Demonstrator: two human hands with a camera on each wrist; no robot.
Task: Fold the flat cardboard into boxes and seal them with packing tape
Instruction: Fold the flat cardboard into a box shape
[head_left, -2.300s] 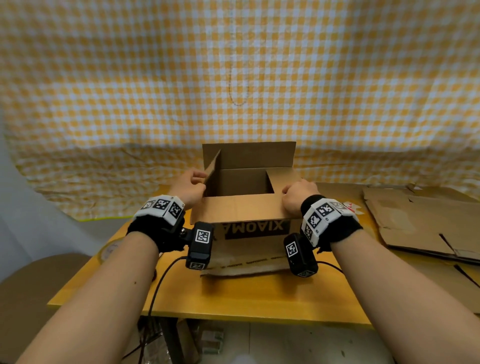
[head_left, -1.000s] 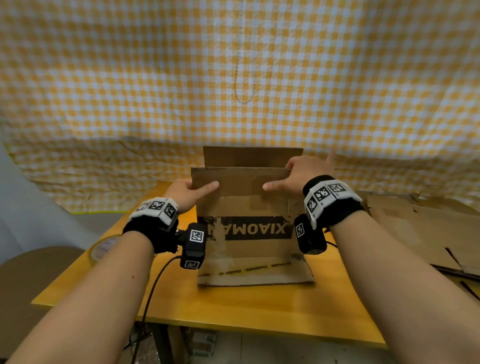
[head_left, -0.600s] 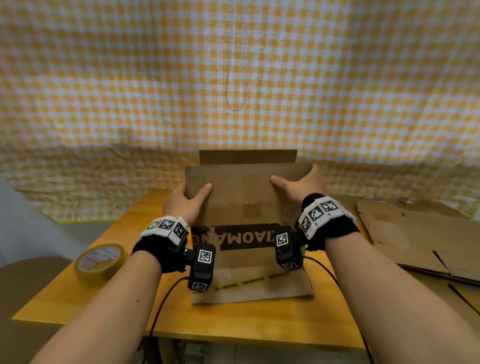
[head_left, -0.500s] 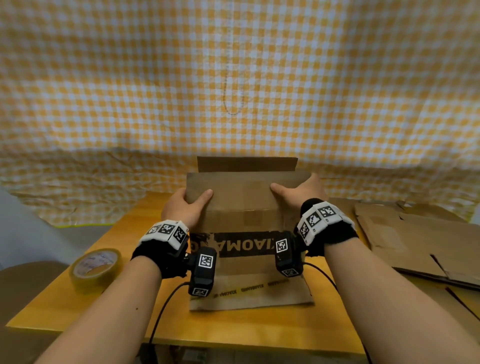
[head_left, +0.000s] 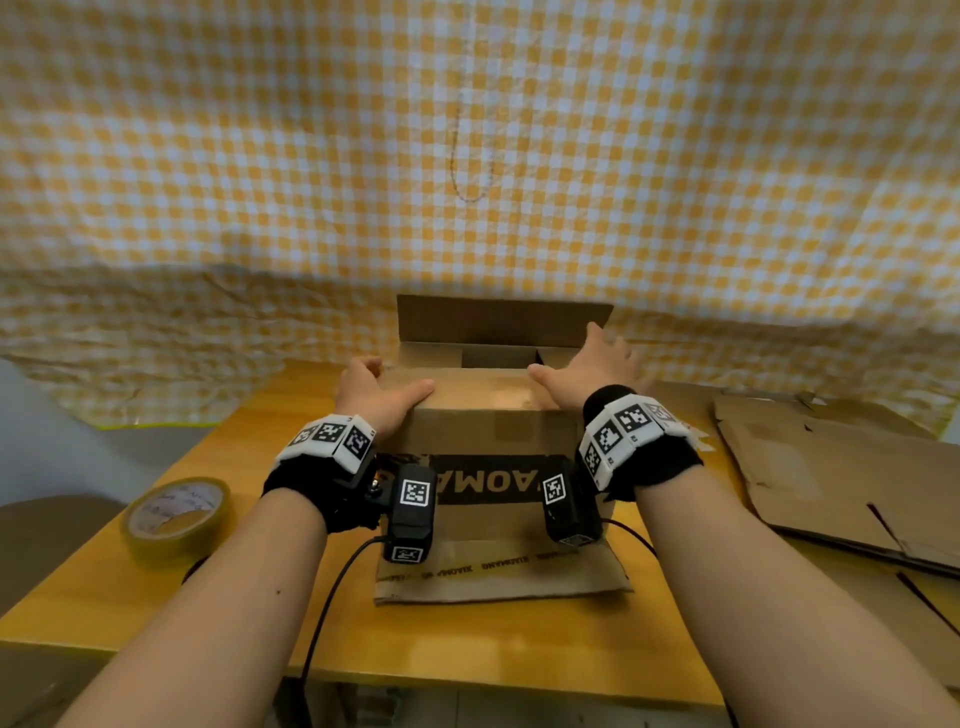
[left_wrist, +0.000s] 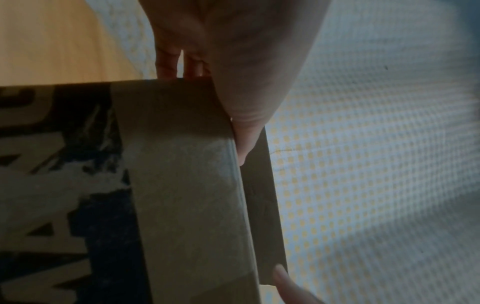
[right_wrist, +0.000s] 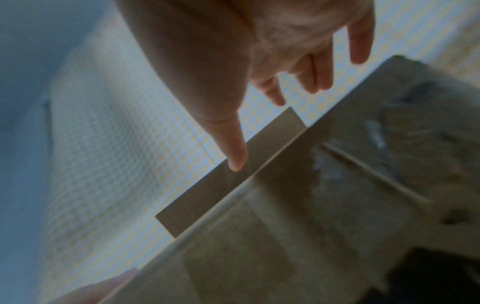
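Observation:
A brown cardboard box (head_left: 493, 431) with black XIAOMANG print stands in the middle of the table. Its near top flap (head_left: 483, 389) lies folded flat, and the far flap (head_left: 498, 319) stands upright behind a gap. My left hand (head_left: 376, 392) grips the box's top left corner, thumb lying along the flap and fingers down the side. In the left wrist view the thumb (left_wrist: 244, 131) lies along the fold. My right hand (head_left: 587, 364) is open with fingers spread at the top right, reaching towards the far flap's right end. The right wrist view shows that hand (right_wrist: 272, 51) above the far flap (right_wrist: 228, 179).
A roll of packing tape (head_left: 174, 517) lies on the yellow table (head_left: 519, 649) to the left of the box. Flattened cardboard sheets (head_left: 841, 478) are stacked at the right. A bottom flap (head_left: 498, 577) sticks out in front of the box. A yellow checked cloth (head_left: 467, 156) hangs behind.
The near flap, held upright half a second ago, now lies flat on top. My right hand has let go of it and spread towards the far flap. The left hand stays at the corner.

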